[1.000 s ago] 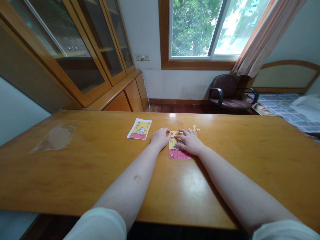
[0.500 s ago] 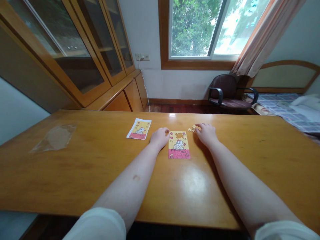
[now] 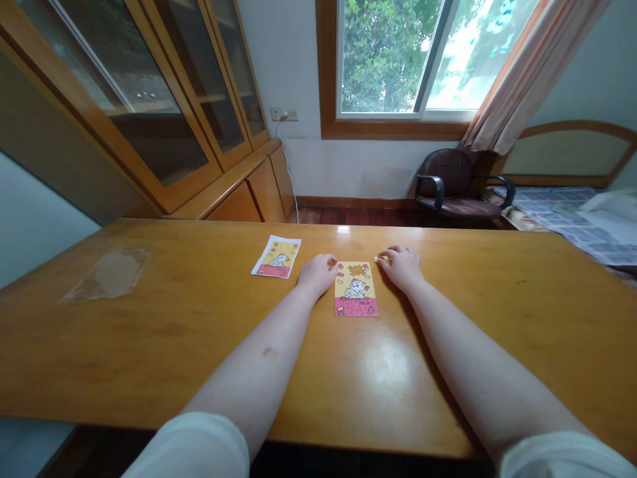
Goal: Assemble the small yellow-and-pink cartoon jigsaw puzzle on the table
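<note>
A small jigsaw puzzle [image 3: 355, 291] lies flat on the wooden table [image 3: 199, 332], yellow with a white cartoon animal and a pink bottom strip, and with a gap near its top. My left hand [image 3: 316, 273] rests curled at the puzzle's upper left corner, fingertips touching its edge. My right hand [image 3: 402, 265] sits just right of the puzzle's top, fingers curled over loose puzzle pieces [image 3: 379, 258], one small piece showing at the fingertips.
A printed picture card [image 3: 277, 256] showing the same image lies left of the puzzle. A clear plastic bag [image 3: 112, 273] lies at the table's far left. Beyond the table stand a wooden cabinet [image 3: 164, 126], a dark armchair [image 3: 455, 182] and a bed [image 3: 572, 212].
My right hand lifted off the puzzle, uncovering its gap, and moved right to the loose pieces; it then drew slightly back toward the puzzle. The left hand stayed put.
</note>
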Available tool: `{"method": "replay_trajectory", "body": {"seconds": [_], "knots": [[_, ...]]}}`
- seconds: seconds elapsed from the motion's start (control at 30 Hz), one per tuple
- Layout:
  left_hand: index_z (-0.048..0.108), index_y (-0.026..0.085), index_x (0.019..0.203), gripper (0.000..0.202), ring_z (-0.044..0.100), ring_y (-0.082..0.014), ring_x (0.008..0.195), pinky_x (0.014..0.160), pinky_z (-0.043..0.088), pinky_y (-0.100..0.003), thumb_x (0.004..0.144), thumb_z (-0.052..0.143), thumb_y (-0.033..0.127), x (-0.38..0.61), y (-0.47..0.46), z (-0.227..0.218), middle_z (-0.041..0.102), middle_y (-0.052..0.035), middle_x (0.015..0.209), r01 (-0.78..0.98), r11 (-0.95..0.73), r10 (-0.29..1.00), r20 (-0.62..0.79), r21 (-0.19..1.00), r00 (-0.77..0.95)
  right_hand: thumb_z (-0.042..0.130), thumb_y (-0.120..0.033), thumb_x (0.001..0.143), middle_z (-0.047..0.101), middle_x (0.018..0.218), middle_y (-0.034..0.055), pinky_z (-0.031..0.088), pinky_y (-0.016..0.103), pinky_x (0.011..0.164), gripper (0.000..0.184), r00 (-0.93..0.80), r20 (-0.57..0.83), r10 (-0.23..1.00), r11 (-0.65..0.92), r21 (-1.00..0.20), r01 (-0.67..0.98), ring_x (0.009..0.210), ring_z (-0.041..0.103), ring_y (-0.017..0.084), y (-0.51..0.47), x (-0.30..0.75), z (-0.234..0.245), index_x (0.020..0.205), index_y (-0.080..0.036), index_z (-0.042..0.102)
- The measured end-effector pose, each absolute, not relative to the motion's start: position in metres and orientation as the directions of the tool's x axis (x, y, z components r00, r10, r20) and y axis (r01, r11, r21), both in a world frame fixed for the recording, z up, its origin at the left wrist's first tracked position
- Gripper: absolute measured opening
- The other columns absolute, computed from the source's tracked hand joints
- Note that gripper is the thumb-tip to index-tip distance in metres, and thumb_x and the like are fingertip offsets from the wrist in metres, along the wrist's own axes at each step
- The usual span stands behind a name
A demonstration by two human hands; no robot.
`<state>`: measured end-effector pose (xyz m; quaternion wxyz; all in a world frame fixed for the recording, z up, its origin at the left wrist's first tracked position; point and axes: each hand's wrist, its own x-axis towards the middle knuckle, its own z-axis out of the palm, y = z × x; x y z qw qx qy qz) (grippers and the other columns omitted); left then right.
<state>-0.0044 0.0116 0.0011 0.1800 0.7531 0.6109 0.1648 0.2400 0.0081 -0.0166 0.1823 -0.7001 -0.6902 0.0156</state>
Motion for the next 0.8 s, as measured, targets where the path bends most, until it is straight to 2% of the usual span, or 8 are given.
{"method": "replay_trajectory", "body": {"seconds": [0.23, 0.47, 0.7, 0.8], "knots": [[0.068, 0.022, 0.1, 0.023, 0.063, -0.0203, 0.09, 0.075, 0.047, -0.029, 0.086, 0.054, 0.033, -0.004, 0.012, 0.003, 0.068, -0.0051, 0.097, 0.853, -0.185, 0.98, 0.025, 0.487, 0.199, 0.057, -0.042, 0.088, 0.065, 0.114, 0.0091, 0.037, 0.043, 0.089, 0.025, 0.048, 0.193, 0.98, 0.01, -0.286, 0.958, 0.107, 0.051, 0.031, 0.013, 0.238, -0.018, 0.093, -0.026, 0.076], [0.068, 0.023, 0.101, 0.023, 0.062, -0.0197, 0.088, 0.075, 0.047, -0.029, 0.086, 0.053, 0.032, -0.005, 0.014, -0.001, 0.068, -0.0049, 0.097, 0.858, -0.185, 0.98, 0.029, 0.48, 0.195, 0.058, -0.04, 0.086, 0.065, 0.114, 0.01, 0.037, 0.042, 0.087, 0.023, 0.087, 0.143, 0.986, -0.047, -0.263, 0.964, 0.106, 0.052, 0.03, 0.016, 0.236, -0.022, 0.094, -0.022, 0.07], [0.069, 0.023, 0.098, 0.022, 0.063, -0.02, 0.087, 0.074, 0.047, -0.029, 0.086, 0.053, 0.032, -0.006, 0.015, -0.003, 0.068, -0.0051, 0.098, 0.854, -0.191, 0.98, 0.041, 0.485, 0.195, 0.06, -0.034, 0.083, 0.07, 0.092, 0.0069, 0.038, 0.04, 0.084, 0.014, 0.043, 0.18, 0.983, 0.03, -0.385, 0.923, 0.096, 0.055, 0.027, 0.008, 0.23, -0.012, 0.085, -0.022, 0.068], [0.069, 0.024, 0.1, 0.023, 0.063, -0.02, 0.088, 0.074, 0.047, -0.029, 0.086, 0.053, 0.033, -0.006, 0.016, -0.005, 0.068, -0.005, 0.099, 0.856, -0.191, 0.98, 0.039, 0.48, 0.196, 0.057, -0.031, 0.085, 0.071, 0.09, 0.0053, 0.04, 0.038, 0.085, 0.014, 0.012, 0.197, 0.98, 0.077, -0.438, 0.895, 0.09, 0.057, 0.023, 0.005, 0.227, -0.007, 0.084, -0.023, 0.069]]}}
